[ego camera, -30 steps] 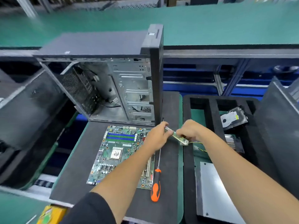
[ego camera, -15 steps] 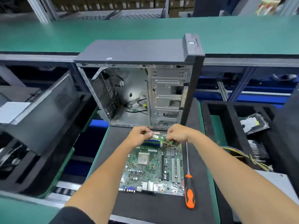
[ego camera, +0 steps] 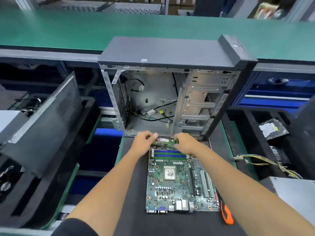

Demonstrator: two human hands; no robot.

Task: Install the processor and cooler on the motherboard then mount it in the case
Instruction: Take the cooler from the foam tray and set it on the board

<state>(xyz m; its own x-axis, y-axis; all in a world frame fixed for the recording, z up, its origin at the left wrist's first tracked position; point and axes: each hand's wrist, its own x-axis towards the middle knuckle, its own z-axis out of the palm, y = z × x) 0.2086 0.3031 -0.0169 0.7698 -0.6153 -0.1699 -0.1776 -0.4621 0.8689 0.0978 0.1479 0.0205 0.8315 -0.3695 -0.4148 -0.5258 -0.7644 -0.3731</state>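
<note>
A green motherboard [ego camera: 180, 183] lies flat on the dark mat, with a silver processor [ego camera: 170, 173] seated in its socket. Blue and green memory slots [ego camera: 169, 155] run across its far edge. Just beyond those slots both hands hold a green memory stick [ego camera: 166, 141] level. My left hand [ego camera: 144, 142] pinches its left end and my right hand [ego camera: 185, 143] pinches its right end. The open tower case [ego camera: 170, 92] stands upright behind the board, loose cables lying inside. No cooler is clearly visible.
An orange-handled screwdriver [ego camera: 226, 214] lies right of the board. The black foam tray [ego camera: 245, 133] on the right holds a hard drive [ego camera: 272, 129], a wire bundle [ego camera: 265, 163] and a grey metal box [ego camera: 296, 195]. A leaning dark panel [ego camera: 46, 123] stands at left.
Both hands carried the memory stick left from beside the foam tray to the far edge of the motherboard, above the memory slots. The camera view shifted, so the board sits more central.
</note>
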